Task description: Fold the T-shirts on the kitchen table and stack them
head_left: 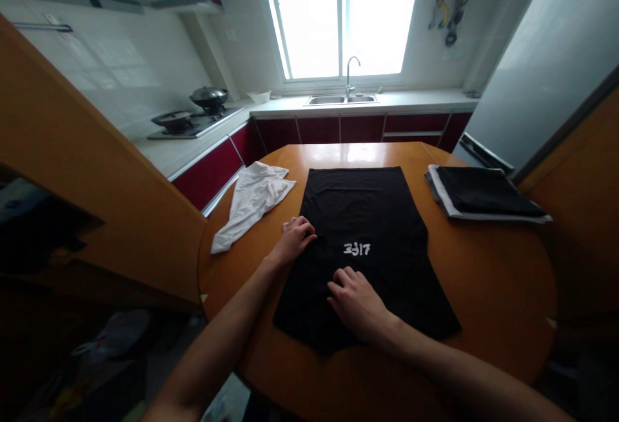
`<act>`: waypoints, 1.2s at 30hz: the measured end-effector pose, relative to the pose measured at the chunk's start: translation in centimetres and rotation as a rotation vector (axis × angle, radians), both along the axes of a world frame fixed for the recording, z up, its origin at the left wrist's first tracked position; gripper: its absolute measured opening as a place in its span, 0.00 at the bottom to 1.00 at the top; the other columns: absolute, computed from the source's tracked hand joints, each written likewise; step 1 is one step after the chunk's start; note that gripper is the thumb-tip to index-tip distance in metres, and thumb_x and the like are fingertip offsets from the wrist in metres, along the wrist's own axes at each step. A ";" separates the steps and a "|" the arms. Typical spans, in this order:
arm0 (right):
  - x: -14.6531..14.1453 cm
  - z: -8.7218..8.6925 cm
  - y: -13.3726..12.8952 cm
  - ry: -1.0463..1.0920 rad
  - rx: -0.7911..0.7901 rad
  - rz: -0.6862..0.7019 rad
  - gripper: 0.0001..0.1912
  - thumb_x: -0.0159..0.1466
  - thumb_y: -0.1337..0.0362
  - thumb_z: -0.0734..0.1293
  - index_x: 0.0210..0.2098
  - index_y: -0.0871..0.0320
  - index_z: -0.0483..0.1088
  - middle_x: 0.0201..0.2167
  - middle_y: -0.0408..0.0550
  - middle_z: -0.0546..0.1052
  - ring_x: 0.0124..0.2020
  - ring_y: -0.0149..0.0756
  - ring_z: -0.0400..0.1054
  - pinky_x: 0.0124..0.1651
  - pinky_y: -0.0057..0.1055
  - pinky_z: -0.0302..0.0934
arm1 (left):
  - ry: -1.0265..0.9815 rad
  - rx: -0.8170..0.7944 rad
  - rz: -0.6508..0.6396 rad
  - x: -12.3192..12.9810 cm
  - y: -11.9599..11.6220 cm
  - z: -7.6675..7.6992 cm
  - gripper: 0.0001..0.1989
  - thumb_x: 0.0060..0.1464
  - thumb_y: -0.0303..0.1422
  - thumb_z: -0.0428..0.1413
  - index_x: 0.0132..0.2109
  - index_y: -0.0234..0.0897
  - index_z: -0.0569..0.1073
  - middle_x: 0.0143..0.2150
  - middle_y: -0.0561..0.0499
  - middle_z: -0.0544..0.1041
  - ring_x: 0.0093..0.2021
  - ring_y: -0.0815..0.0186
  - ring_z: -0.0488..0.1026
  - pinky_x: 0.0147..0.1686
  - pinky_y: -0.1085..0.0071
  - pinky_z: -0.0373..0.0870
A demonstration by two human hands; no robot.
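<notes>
Left hand (296, 239): narrow, fingers bent, tips at the near-left side edge of the black garment (367, 206); cannot tell whether cloth is pinched. Right hand (355, 296): fingers loosely curled, low over the garment's nearer part; contact and grip cannot be told. Garment lies mostly flat on the desk (503, 273), below both hands and extending beyond them; white lettering (356, 249), upside down from this side, sits just beyond the right hand and to the right of the left. Farther out: a crumpled white cloth (254, 199) beyond and to the left of the left hand; a folded stack (488, 191), black on top, well to the right of and beyond the right hand. Risks (judgement): a pull by the left hand alone could skew the side edge, the cloth being thin and apparently free to slide; uneven tension between hands could ruck the fabric around the lettering; pressing with curled right fingers could bunch the lower layer, unseen. Dark cloth, poor contrast: small creases easily missed.
</notes>
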State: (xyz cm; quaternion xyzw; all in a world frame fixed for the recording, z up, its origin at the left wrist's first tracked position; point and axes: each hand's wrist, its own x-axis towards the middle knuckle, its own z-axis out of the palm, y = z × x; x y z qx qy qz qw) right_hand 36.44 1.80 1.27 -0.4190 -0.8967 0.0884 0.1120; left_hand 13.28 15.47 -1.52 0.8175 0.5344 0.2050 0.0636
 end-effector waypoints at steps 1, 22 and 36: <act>-0.1 -0.2 -0.1 -0.011 0.002 -0.003 0.08 0.69 0.63 0.64 0.43 0.57 0.74 0.44 0.52 0.73 0.48 0.45 0.65 0.49 0.39 0.62 | -0.011 0.004 0.012 0.1 0.0 -0.1 0.04 0.61 0.35 0.59 0.39 0.40 0.77 0.46 0.48 0.74 0.50 0.57 0.68 0.52 0.57 0.60; -0.2 -2.9 -0.7 0.073 -0.165 0.147 0.44 0.68 0.43 0.61 0.71 0.69 0.50 0.73 0.65 0.44 0.74 0.51 0.36 0.73 0.52 0.35 | 0.229 -0.204 -0.036 -0.7 -4.3 -0.9 0.35 0.67 0.49 0.44 0.73 0.32 0.52 0.75 0.38 0.46 0.74 0.53 0.43 0.70 0.47 0.44; -0.1 -0.7 -1.1 0.140 -0.192 0.106 0.37 0.70 0.48 0.60 0.71 0.63 0.53 0.73 0.62 0.44 0.74 0.49 0.34 0.72 0.57 0.35 | 0.246 0.006 -0.047 0.9 -4.4 -0.5 0.30 0.69 0.43 0.43 0.73 0.38 0.52 0.74 0.42 0.51 0.74 0.54 0.46 0.69 0.45 0.48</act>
